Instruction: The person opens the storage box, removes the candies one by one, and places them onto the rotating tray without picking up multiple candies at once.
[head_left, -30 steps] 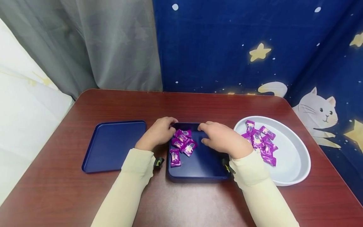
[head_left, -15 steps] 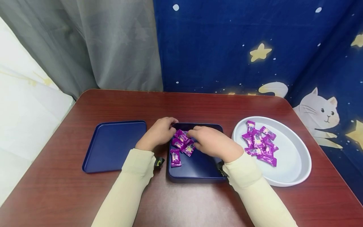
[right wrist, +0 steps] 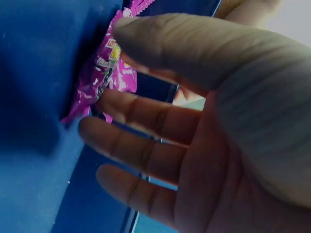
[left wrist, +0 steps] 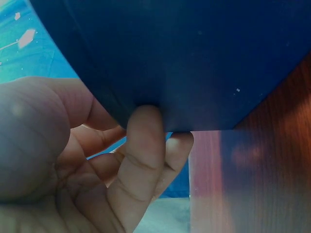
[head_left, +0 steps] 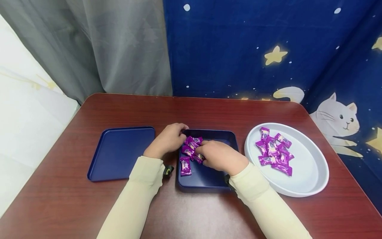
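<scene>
In the head view a dark blue box [head_left: 206,190] stands mid-table, with several purple wrapped candies [head_left: 185,166] along its left side. My left hand [head_left: 168,141] holds the box's far left corner; in the left wrist view its curled fingers [left wrist: 143,145] lie against the blue wall. My right hand [head_left: 219,156] reaches down inside the box at the candy pile. Its thumb and index fingertips meet a wrapped candy [right wrist: 95,73] in the right wrist view and appear to pinch it, while the other fingers extend past it.
A white oval tray [head_left: 311,166] on the right bears several more purple candies [head_left: 272,147]. To the left lies a flat blue lid or tray [head_left: 120,154]. The table [head_left: 191,215] is reddish brown, with curtains [head_left: 226,49] behind its far edge.
My right hand has moved left and down from the box's far side onto the candies. My left hand has kept its place at the corner.
</scene>
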Available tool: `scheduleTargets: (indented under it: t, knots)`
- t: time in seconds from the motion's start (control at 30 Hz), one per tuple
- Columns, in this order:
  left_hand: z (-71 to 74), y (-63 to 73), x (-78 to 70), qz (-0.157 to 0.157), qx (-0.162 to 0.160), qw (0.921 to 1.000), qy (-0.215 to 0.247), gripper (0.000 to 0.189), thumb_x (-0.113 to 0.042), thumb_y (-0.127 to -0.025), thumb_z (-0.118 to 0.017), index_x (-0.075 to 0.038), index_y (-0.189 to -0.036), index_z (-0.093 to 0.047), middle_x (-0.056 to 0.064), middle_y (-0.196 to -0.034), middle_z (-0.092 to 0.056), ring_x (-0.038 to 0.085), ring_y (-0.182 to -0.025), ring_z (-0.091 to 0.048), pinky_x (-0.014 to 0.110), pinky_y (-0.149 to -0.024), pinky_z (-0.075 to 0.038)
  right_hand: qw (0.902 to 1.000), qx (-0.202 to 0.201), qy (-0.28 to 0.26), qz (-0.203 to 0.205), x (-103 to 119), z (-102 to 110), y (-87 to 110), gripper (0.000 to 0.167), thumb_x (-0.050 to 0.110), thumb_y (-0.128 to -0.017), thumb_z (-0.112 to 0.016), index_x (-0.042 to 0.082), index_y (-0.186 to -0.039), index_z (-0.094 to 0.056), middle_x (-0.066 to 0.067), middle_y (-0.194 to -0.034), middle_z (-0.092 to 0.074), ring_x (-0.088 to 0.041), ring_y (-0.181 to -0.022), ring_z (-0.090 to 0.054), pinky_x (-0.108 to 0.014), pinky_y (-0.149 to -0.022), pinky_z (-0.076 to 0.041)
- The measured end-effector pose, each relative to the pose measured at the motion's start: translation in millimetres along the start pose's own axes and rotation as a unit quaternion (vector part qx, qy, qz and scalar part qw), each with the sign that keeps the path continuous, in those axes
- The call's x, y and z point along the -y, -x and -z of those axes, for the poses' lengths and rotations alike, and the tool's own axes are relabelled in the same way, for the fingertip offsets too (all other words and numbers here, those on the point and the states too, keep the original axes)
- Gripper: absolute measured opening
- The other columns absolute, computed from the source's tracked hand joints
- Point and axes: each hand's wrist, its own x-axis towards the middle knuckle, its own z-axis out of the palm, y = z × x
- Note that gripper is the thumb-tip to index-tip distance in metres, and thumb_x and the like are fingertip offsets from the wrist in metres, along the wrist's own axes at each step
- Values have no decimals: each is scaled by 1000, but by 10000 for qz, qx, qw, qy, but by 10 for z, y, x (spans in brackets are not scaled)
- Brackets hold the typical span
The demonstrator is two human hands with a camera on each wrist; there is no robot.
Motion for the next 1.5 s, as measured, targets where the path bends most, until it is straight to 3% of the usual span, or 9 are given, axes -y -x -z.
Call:
scheduleTargets:
  t: [0.23,0.57,1.1,1.27,1.5]
  knots:
    - [0,3,-9,-15,-34,10000,14,34,-9,-97,-57,-3,-130,-61,16,-127,-60,27,-108,-57,44,-102,-46,9996,57,22,-287,-44,-25,7,9,16,-84,-79,16,-90,-72,2,-79,-53,-15,-71,-51,-30,-63,-47]
    - [-4,-2,11,19,-22,10000,39,35,-9,-97,-56,-3,-131,-61,16,-128,-59,28,-111,-57,45,-103,-45,9962,210,-36,-841,-96,-9,14,13,16,-81,-81,16,-85,-69,0,-79,-54,-18,-71,-52,-33,-62,-48]
    - [0,-1,-12,20,12,10000,11,35,-9,-97,-57,-3,-131,-61,16,-130,-59,29,-116,-55,46,-105,-43,9961,271,-92,-833,-140,-21,11,11,7,-88,-70,12,-83,-62,2,-70,-53,-18,-67,-53,-33,-65,-48]
    - [-10,-9,-4,33,22,10000,15,35,-10,-97,-57,-3,-132,-60,16,-130,-59,28,-115,-56,45,-105,-43,9964,123,-55,-836,-139,-23,12,9,8,-90,-69,14,-84,-66,0,-75,-55,-18,-69,-53,-33,-65,-49]
    - [-24,-11,18,73,39,9999,75,36,-10,-97,-57,-4,-132,-60,15,-131,-58,28,-116,-55,45,-105,-44,9984,-308,-18,-473,-135,18,40,5,8,-90,-69,13,-93,-67,0,-77,-56,-16,-70,-54,-31,-64,-51]
